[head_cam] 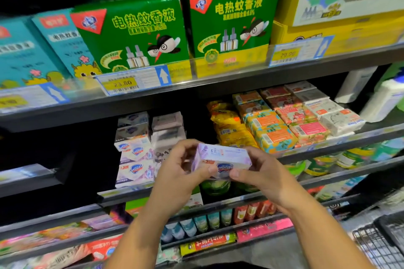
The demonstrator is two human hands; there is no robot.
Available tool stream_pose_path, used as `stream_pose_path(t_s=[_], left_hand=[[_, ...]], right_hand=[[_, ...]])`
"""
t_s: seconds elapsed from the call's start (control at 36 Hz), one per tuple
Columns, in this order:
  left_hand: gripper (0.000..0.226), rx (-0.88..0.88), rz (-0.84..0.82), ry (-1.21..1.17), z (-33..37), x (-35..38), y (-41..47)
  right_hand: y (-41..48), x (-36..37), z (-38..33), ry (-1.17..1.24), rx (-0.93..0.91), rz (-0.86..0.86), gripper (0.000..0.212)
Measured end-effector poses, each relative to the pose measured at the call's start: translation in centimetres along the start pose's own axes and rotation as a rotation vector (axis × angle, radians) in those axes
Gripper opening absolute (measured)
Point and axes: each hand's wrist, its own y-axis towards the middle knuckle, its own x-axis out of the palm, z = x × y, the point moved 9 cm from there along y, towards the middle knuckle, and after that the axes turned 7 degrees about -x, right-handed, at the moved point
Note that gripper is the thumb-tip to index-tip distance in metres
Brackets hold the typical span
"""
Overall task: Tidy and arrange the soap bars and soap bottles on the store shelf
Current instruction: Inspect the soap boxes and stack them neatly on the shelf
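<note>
Firm grip, left hand (175, 167) and right hand (261, 173), around lilac soap bar (223, 156) with blue shield logo

Single head-worn wide-angle view, close to the store shelf.
It faces forward and slightly down, rolled so shelf edges rise rightward; the soap shelf (349, 137) crosses mid-frame, green boxes (131, 33) fill the top, and the left hand (175, 166) and right hand (262, 172) reach up from below, gripping a soap bar (220, 160) near centre.
</note>
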Motion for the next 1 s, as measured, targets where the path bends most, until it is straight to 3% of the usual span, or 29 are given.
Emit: stream_pose_path(t_s=[0.11,0.28,0.44,0.5,0.69,0.89,1.0], left_hand=[[0.063,0.070,0.079,0.013,1.1,-0.2,-0.3],[0.064,0.107,0.009,0.047,1.5,1.6,-0.8],[0.064,0.106,0.093,0.082,1.4,-0.4,-0.7],[0.060,0.094,0.109,0.108,1.1,-1.2,-0.4],[0.065,0.008,-0.049,0.215,-0.3,1.0,-0.6],[0.074,-0.069,-0.180,0.149,-1.5,4.4,-1.1],[0.074,-0.131,-0.144,0.069,-2.3,3.5,-1.2]], right_hand=[[0.0,1.5,0.1,-0.120,-0.047,-0.081,0.046],[-0.5,5.3,0.5,-0.115,-0.091,-0.176,0.060],[0.0,1.5,1.0,-0.167,-0.033,-0.068,0.064],[0.1,-0.3,0.5,-0.086,-0.039,0.005,0.067],[0.0,-1.3,-3.7,0.190,-0.200,0.141,0.060],[-1.0,2.4,-4.2,-0.062,-0.272,0.060,0.066],[-0.9,1.4,-5.0,-0.124,-0.303,0.071,0.060]])
